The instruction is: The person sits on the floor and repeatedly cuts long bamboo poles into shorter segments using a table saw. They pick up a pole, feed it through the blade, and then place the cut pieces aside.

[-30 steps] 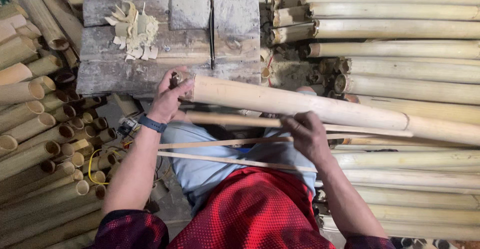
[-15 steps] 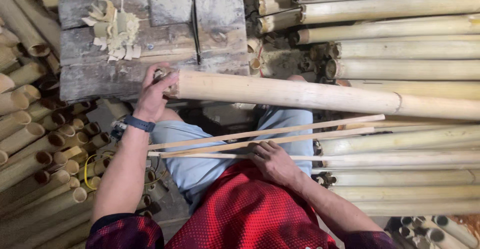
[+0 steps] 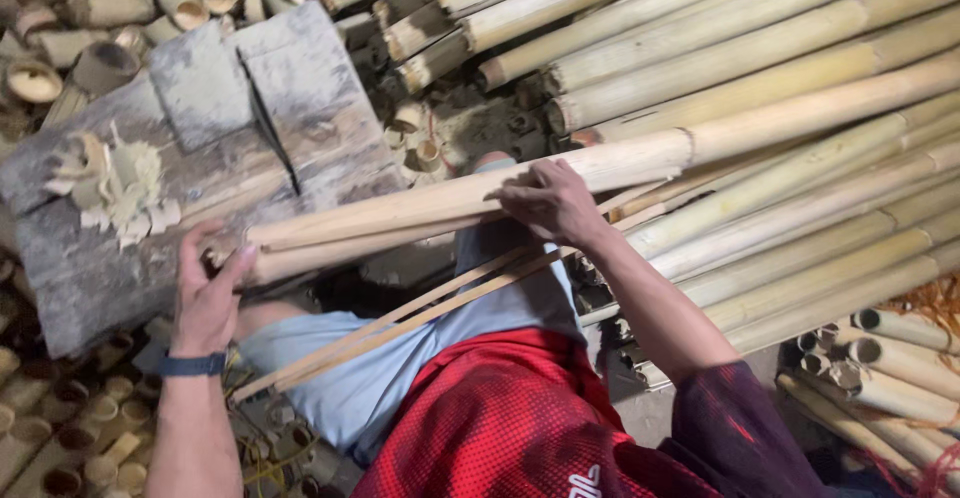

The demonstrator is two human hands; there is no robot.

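A long pale bamboo pole (image 3: 420,213) lies across my lap, split lengthwise near its left end. My left hand (image 3: 210,293) grips that end against the worn wooden block (image 3: 90,278). My right hand (image 3: 545,201) rests on top of the pole near its middle, fingers curled over it. Thin bamboo strips (image 3: 400,323) lie slanted over my light blue trousers below the pole. A dark band sits on my left wrist.
A dark blade (image 3: 270,133) lies on the block beside pale shavings (image 3: 115,188). Long bamboo poles (image 3: 760,48) are stacked at the right and top. Short cut bamboo tubes (image 3: 70,428) fill the left and lower right.
My right hand has come up from the thin strips on my lap and now sits on the pole. The view has tilted; the left hand still grips the pole's end.
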